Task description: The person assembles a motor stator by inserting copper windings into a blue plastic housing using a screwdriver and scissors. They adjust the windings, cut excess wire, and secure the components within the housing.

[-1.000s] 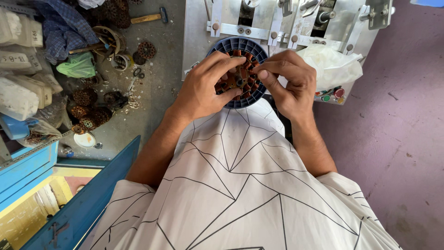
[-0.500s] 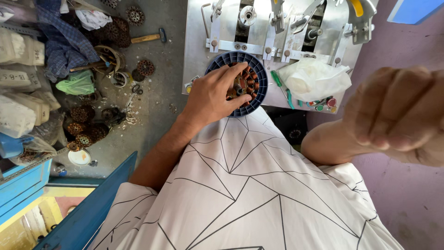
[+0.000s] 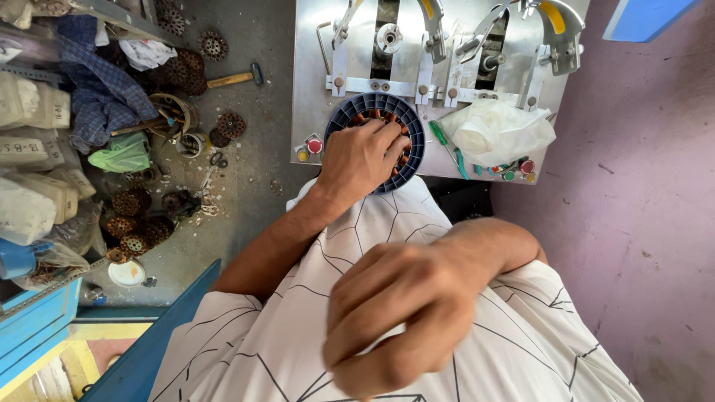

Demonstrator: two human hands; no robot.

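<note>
Our left hand (image 3: 363, 158) lies palm-down over the round dark-blue slotted plastic ring with copper windings (image 3: 378, 141), fingers curled onto its centre and covering much of it, while our right hand (image 3: 398, 313) hangs close under the camera, loosely closed, holding nothing we can make out, and blocks part of our white line-patterned shirt (image 3: 223, 350). Beyond the left hand stands a grey metal machine plate with levers (image 3: 313, 67); just right of it lie a crumpled white plastic bag (image 3: 495, 132) and a green-handled tool (image 3: 445, 141). Far left, rusty wound cores (image 3: 134, 223) and a wooden-handled hammer (image 3: 234, 77) sit on the floor. The ring rests on the plate, copper showing between blue ribs.
</note>
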